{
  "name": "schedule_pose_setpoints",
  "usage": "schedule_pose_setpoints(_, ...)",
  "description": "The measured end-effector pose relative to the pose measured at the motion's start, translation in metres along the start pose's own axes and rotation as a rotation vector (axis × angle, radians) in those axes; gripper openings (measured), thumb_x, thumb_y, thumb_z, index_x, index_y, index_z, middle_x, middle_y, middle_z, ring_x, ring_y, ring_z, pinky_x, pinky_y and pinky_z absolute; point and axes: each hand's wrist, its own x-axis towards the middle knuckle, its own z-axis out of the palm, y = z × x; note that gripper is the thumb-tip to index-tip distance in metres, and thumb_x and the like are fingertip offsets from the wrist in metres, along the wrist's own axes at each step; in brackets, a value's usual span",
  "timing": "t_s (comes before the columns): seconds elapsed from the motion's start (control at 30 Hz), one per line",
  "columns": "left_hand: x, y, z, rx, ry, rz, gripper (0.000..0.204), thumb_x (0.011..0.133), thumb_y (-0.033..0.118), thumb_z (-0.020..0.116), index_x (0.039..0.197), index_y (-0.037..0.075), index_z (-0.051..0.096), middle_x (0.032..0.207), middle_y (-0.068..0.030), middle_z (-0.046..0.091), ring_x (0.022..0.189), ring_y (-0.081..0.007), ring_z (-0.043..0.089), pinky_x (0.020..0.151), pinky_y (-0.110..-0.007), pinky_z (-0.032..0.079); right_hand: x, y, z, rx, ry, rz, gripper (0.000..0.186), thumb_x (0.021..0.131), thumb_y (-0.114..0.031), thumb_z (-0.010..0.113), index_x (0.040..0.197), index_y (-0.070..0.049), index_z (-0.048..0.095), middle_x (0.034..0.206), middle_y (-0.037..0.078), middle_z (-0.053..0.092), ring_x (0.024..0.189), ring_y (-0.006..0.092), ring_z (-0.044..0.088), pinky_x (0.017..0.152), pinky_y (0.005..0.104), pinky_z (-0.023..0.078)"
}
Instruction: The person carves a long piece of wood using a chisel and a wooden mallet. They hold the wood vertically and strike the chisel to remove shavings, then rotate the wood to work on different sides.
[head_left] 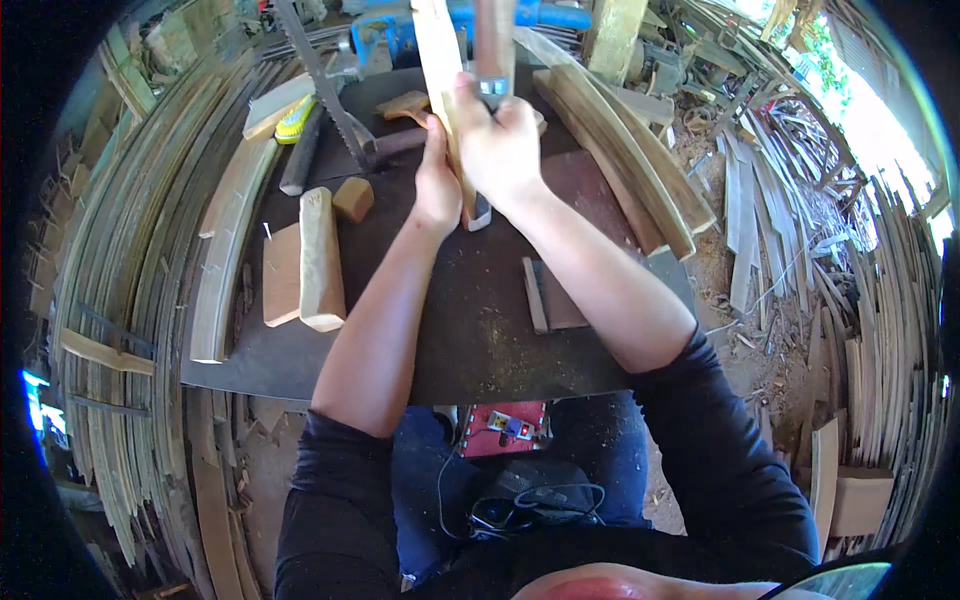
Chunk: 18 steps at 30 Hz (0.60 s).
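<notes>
My left hand (437,180) holds a long pale wood strip (440,45) upright in the view, its fingers curled at the strip's left side. My right hand (498,145) is closed over the same strip, thumb along its upper face. Just beyond that hand is a darker brown bar with a metal fitting (494,40); whether my fingers also hold it is hidden. A short metal piece (481,215) shows under the strip's near end. To the left lie a saw blade (330,100) and a brown-handled tool (398,142) on the dark worktop (450,340).
Left on the worktop are wood blocks (321,260), a small cube (353,198), boards with nails (225,280) and a yellow brush (295,120). Right are curved boards (625,160) and a dark plate (555,300). A blue clamp (375,38) sits behind; stacked slats (120,250) flank both sides.
</notes>
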Motion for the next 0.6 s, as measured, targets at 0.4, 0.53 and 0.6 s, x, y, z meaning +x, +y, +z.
schedule_pose_setpoints(0.4,-0.001,0.007,0.004,0.122,0.006,-0.076,0.062,0.103,0.053,0.024,0.141,0.007,0.041,0.130,-0.0081,0.056,0.118,-0.0167,0.053,0.103,-0.034,0.039,0.004,0.001,0.001,0.166,-0.039,0.247,0.047,0.098,-0.033,0.056,0.057,-0.011,0.046,0.049,-0.004,0.045,0.038,0.0064,0.039,0.036,0.0265,0.028)
schedule_pose_setpoints(0.53,0.003,0.006,0.003,0.048,-0.050,-0.072,0.062,0.103,0.052,0.025,0.143,0.007,0.039,0.133,-0.0092,0.054,0.124,-0.0188,0.049,0.108,-0.035,0.036,0.015,-0.016,-0.012,0.394,-0.038,0.175,0.048,0.099,-0.034,0.054,0.056,-0.013,0.043,0.047,-0.003,0.044,0.037,0.0065,0.041,0.035,0.0262,0.029)
schedule_pose_setpoints(0.6,-0.002,0.008,0.011,0.077,-0.033,-0.078,0.063,0.102,0.054,0.026,0.143,0.007,0.038,0.133,-0.0096,0.053,0.124,-0.0180,0.049,0.107,-0.034,0.036,0.006,0.003,-0.008,0.077,-0.091,0.215,0.054,0.096,-0.037,0.055,0.059,0.002,0.054,0.049,0.009,0.056,0.043,0.0185,0.055,0.045,0.0364,0.040)
